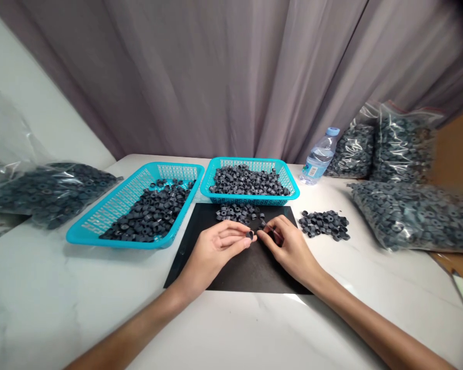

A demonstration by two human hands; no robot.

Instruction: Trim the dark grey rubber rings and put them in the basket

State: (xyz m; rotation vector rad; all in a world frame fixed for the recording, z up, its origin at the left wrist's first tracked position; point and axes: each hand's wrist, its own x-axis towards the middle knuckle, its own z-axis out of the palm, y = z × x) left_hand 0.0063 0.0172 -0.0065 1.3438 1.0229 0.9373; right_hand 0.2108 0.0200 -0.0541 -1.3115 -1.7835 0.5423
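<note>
Over the black mat [247, 272], my left hand [221, 244] pinches a small dark grey hollow cylinder [250, 235] between thumb and fingertips. Just to the right, my right hand [287, 241] is closed, with its fingertips close to that piece. A thin, clear-pinkish sliver [273, 230] shows among the right fingers; its kind is too small to make out. Behind my hands, a loose heap of the same dark cylinders [235, 212] lies on the mat's far part. Another heap of cylinders [324, 224] sits on the table to the right of my right hand.
Two blue plastic baskets [139, 245] [250, 198] hold many more cylinders. Behind the right-hand heap stands a water bottle [318, 159]. Filled clear bags [405, 149] [420, 216] crowd the right side, and another bag [61, 190] lies at the left. A grey curtain [216, 77] hangs behind the white table [231, 334].
</note>
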